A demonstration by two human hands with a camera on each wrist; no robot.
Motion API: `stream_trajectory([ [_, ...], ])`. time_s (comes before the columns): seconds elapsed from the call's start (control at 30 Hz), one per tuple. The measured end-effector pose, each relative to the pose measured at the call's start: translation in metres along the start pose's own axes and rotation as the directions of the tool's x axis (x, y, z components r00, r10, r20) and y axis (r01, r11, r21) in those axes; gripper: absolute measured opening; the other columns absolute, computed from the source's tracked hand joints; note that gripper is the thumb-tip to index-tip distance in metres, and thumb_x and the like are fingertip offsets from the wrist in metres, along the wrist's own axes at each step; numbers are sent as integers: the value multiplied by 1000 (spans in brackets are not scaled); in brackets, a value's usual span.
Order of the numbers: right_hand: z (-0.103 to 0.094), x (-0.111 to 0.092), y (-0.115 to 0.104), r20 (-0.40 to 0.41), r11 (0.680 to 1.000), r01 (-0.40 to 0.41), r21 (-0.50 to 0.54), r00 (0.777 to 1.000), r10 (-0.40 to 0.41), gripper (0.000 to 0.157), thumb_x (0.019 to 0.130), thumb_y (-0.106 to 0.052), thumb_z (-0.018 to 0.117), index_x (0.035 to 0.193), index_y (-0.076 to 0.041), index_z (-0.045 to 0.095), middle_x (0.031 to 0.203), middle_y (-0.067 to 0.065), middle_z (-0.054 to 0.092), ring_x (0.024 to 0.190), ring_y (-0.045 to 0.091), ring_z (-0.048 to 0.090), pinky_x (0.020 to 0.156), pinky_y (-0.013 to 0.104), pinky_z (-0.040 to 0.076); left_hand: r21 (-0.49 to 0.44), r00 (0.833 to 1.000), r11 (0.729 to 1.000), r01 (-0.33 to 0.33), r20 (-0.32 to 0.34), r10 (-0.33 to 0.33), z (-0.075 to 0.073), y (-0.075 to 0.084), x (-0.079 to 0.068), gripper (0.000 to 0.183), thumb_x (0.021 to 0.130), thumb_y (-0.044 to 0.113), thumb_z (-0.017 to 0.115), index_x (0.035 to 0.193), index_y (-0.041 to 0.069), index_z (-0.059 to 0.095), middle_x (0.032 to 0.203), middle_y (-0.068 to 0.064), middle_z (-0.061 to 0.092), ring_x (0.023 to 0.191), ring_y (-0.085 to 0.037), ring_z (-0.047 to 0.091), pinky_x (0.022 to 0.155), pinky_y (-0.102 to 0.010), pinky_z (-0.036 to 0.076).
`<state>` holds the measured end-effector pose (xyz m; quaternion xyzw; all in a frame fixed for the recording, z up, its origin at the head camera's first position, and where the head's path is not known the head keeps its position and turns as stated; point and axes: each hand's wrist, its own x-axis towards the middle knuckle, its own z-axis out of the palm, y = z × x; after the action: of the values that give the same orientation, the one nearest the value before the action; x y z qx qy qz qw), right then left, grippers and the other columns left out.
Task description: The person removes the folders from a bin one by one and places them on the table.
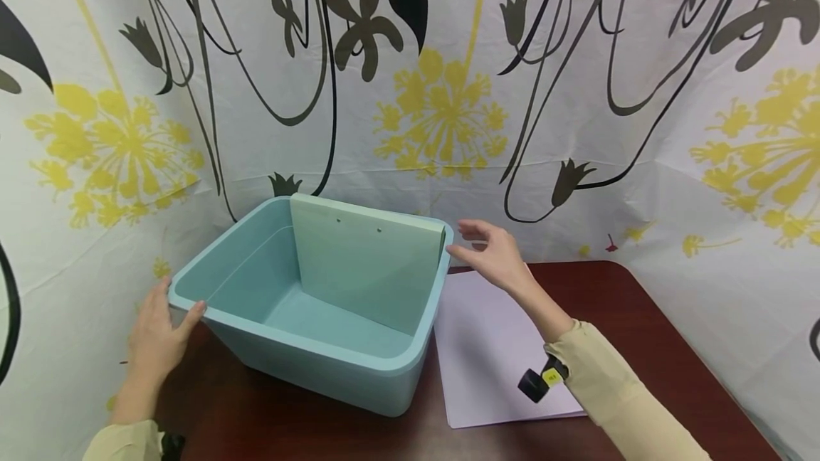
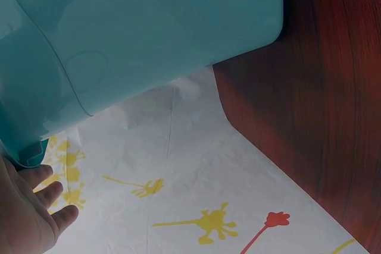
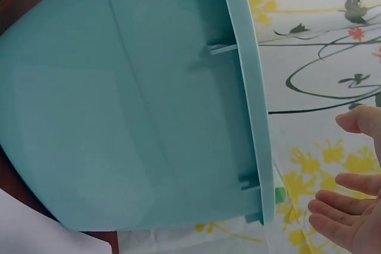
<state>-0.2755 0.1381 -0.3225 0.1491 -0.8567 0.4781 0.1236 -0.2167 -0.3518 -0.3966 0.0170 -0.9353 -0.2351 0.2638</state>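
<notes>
A light blue plastic bin (image 1: 320,383) sits on the table, its open top facing up. Inside, a pale green flat panel (image 1: 365,262) with two small dark dots stands against the far wall. My left hand (image 1: 154,340) is at the bin's near left corner, thumb at the rim; in the left wrist view its loosely extended fingers (image 2: 50,194) are beside the rim's underside. My right hand (image 1: 490,251) is by the far right corner, fingers loosely bent and holding nothing. A gap separates that hand (image 3: 351,206) from the rim in the right wrist view.
Pale lilac sheets (image 1: 493,354) lie on the dark red-brown table (image 1: 596,290) to the right of the bin. A white cloth (image 1: 442,212) with yellow and grey flower prints hangs behind and along the sides.
</notes>
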Motion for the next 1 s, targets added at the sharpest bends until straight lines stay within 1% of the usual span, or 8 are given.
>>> stream_trajectory([
  [0.17,7,15,-10,28,1000,29,5,999,-29,53,79,-30,68,124,-6,53,118,15,58,110,26,55,91,38,44,4,1000,1000,-5,-4,6,0,0,1,76,88,39,47,139,-9,18,132,-36,29,114,-52,33,83,-66,27],
  [0.37,17,28,-14,63,996,78,-34,995,-76,57,79,-28,68,128,-5,49,120,16,56,111,28,53,93,39,42,6,1000,1000,-14,-12,14,0,1,1,75,88,39,47,139,-9,19,132,-36,30,113,-52,33,83,-66,27],
  [0.5,21,34,-14,81,992,119,-35,990,-115,56,80,-24,68,129,-4,48,120,15,56,110,29,53,92,41,42,9,1000,1000,-19,-18,19,1,1,1,75,88,39,48,138,-9,20,130,-36,31,112,-52,34,83,-65,28],
  [0.63,25,41,-12,105,988,150,-31,984,-146,54,80,-22,67,128,-5,49,119,15,57,108,28,54,90,40,44,15,1000,1000,-19,-20,19,2,1,1,76,88,40,48,138,-9,20,129,-36,32,112,-52,34,83,-65,29],
  [0.87,38,54,-5,124,983,182,-11,976,-180,53,79,-18,68,127,-4,50,118,17,57,108,29,54,90,38,44,13,1000,1000,-13,-15,13,2,0,0,77,88,40,49,139,-8,18,132,-35,30,115,-52,33,84,-65,28],
  [1.0,47,63,-4,139,967,253,-31,959,-246,52,79,-11,68,127,0,49,117,18,57,109,30,54,93,38,43,4,1000,1000,-12,-20,12,2,-2,-1,76,88,39,48,140,-7,18,134,-35,29,115,-52,33,83,-66,27],
])
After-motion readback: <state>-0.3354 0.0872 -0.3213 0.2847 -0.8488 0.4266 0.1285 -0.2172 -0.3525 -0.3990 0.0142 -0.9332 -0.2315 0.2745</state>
